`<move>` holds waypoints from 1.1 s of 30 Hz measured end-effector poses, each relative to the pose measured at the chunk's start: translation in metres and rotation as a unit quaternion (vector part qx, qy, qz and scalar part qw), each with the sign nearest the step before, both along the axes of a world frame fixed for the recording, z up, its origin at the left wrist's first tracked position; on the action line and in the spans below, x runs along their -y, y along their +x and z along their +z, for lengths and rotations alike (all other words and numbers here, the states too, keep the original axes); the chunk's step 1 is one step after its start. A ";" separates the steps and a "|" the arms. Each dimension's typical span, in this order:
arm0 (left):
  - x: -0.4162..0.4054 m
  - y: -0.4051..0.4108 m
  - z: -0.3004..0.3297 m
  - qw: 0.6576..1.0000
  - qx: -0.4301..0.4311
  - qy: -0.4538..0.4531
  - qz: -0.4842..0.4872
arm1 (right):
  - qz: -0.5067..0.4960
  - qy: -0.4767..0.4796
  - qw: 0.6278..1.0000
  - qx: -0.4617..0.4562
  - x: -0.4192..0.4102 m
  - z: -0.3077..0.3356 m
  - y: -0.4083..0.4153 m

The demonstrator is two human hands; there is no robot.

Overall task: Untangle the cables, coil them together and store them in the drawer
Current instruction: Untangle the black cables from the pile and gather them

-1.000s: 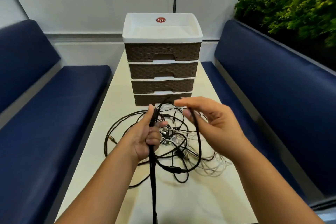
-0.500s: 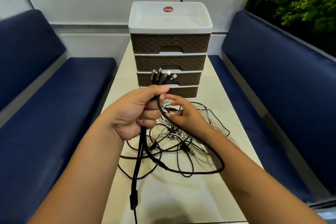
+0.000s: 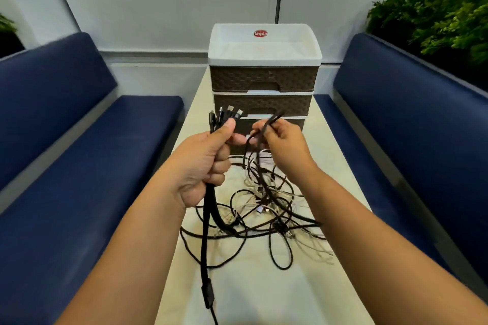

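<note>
The narrow surface runs between two blue benches, its near end bare. The drawer unit stands at the far end, the tangled cables midway. The left hand fists a black bundle. The right hand, lower half a second ago, now pinches what seems one cable end beside it.

A bundle of black cables is gripped by the left hand before the drawer unit; another cable end is pinched by the right hand, nearer the unit, above the tangle on the counter.
</note>
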State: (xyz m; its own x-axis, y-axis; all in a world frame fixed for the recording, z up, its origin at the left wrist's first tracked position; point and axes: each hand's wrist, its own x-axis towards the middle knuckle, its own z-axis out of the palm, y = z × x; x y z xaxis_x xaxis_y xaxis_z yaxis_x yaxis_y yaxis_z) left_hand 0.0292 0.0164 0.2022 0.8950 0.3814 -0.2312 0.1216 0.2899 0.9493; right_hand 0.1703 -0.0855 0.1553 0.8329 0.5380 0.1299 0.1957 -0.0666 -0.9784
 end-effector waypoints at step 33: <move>0.006 0.083 -0.062 0.974 0.016 0.181 0.133 | 0.097 0.164 0.981 -0.043 0.041 0.059 0.034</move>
State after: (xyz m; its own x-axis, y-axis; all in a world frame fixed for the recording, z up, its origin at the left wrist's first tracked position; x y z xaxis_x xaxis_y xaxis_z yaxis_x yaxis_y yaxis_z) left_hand 0.1122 0.0107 0.1403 0.7576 0.6526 -0.0113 0.0563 -0.0481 0.9973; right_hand 0.2041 -0.1261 0.2144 0.7347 0.6280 0.2565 0.0889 0.2856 -0.9542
